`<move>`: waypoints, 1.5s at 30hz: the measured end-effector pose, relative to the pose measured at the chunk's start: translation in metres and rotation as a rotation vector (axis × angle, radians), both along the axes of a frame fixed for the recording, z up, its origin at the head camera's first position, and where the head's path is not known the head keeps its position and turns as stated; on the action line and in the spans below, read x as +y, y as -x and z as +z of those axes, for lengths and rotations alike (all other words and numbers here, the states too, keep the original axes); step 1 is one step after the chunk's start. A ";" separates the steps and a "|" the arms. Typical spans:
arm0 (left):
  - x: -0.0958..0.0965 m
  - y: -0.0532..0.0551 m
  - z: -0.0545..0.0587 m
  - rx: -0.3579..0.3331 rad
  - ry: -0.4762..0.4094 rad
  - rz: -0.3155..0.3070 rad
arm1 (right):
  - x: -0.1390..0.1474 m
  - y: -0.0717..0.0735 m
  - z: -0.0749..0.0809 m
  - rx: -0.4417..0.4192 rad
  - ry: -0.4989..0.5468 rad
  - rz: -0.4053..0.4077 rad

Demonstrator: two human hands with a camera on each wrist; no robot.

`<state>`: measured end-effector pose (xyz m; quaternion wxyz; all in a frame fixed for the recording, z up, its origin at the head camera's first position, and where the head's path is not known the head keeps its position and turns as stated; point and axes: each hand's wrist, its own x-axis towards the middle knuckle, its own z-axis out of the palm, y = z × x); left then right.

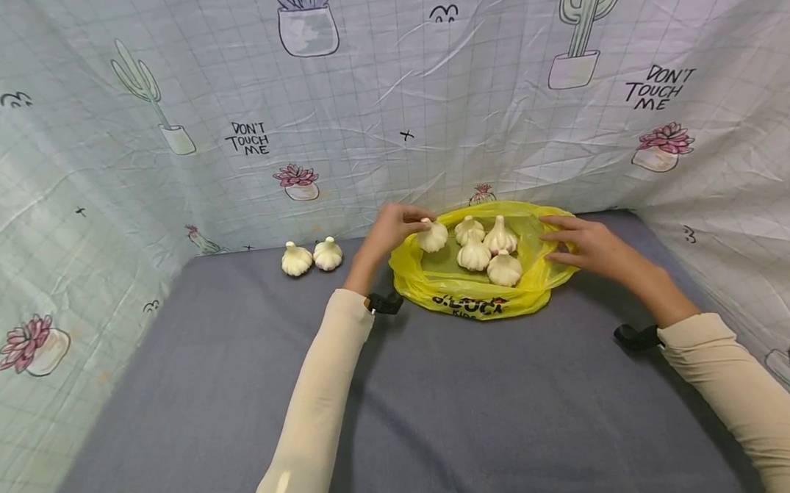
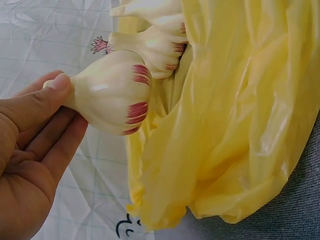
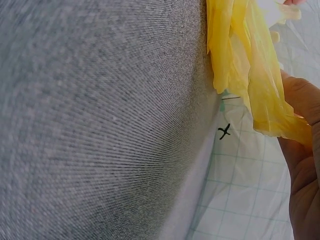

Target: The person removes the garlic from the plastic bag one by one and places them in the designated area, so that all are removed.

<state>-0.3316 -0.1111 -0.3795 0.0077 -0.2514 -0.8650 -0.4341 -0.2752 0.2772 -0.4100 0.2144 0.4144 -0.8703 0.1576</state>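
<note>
My left hand (image 1: pixel 394 230) pinches a garlic bulb (image 1: pixel 432 237) by its stem, over the left part of a yellow plastic bag (image 1: pixel 406 275). The left wrist view shows that bulb (image 2: pixel 110 95) close up, pale with painted-looking red streaks at its base, thumb and fingers on the neck. Several more garlic bulbs (image 1: pixel 473 253) sit within the bag's open mouth. At the bag's right side, my right hand (image 1: pixel 590 247) holds the rim; in the right wrist view the yellow plastic (image 3: pixel 267 95) passes between its thumb and fingers.
Two garlic bulbs (image 1: pixel 296 259) stand side by side on the grey cloth-covered table (image 1: pixel 255 377), left of the bag. Behind the table hangs a white curtain (image 1: pixel 375 93) printed with cacti and lettering. Black straps (image 1: pixel 386 303) circle both wrists.
</note>
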 end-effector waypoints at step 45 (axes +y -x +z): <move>-0.053 -0.034 0.001 0.063 0.027 0.106 | 0.003 -0.009 -0.003 0.020 0.023 0.006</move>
